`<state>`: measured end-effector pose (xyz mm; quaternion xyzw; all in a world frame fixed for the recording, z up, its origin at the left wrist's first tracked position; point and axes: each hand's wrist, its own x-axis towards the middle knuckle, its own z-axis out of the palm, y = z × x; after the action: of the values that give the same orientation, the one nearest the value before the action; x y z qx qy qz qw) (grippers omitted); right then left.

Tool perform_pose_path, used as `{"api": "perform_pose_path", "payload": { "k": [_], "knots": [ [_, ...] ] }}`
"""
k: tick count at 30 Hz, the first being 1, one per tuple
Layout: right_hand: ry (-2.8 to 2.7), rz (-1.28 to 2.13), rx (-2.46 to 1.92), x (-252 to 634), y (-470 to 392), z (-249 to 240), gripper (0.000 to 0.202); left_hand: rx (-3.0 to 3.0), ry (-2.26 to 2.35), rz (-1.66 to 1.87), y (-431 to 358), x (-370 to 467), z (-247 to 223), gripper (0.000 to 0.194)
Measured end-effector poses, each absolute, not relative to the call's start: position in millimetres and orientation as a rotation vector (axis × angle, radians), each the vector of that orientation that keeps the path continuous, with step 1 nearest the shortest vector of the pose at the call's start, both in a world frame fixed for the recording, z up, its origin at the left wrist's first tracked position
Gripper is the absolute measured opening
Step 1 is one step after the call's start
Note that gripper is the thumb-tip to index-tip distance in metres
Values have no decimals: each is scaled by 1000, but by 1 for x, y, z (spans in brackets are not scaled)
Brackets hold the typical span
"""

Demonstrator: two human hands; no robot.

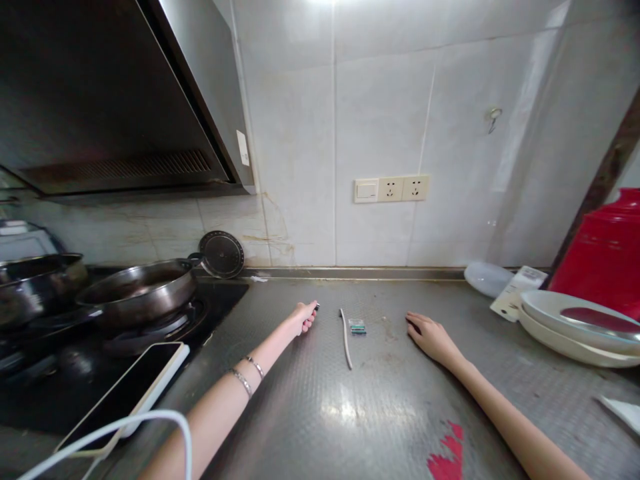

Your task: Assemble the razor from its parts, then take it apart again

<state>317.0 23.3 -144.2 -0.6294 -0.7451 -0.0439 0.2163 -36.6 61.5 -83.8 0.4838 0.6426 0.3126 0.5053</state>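
Observation:
My left hand (303,319) is closed round a small dark object (317,307), and only its black and shiny tip shows past the fingers. To its right on the steel counter lies a thin, slightly curved white stick (345,340) with a dark far end; its kind is unclear. Beside the stick is a small clear pack (357,327) with green, battery-like cylinders. Palm down on the counter, my right hand (429,335) rests with its fingers loosely stretched and holds nothing. It is apart from the pack.
A phone (125,393) with a white cable (150,415) stands at the left, near the black stove (45,400) and a steel pan (143,293). At the right are stacked bowls (570,347), a white card (519,293) and a red container (600,260). Sockets (391,189) sit on the wall.

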Motion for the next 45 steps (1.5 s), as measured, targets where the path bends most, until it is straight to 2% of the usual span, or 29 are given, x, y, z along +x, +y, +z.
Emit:
{"api": "perform_pose_path", "payload": {
  "k": [14,25,32,37,42,45],
  "knots": [
    [-2065,-97,-1741,318,24,-143,41,1006,1249,975,56,-34,-35,34],
    [-2056,-77,-1773,316,22,-140,40,1109,1128,1006,48,-23,-21,12],
    [-2084,-82,-1742,315,21,-137,42,1379,1102,888,38,-21,-10,18],
    [-1977,-19,-1664,318,18,-135,37,1446,1134,877,36,-20,-6,25],
    [-1839,-76,-1538,292,3,-102,27,1467,1096,896,30,-16,0,25],
    [-1873,100,-1651,250,-11,-77,20,1477,1081,919,26,-14,4,23]
  ]
}}
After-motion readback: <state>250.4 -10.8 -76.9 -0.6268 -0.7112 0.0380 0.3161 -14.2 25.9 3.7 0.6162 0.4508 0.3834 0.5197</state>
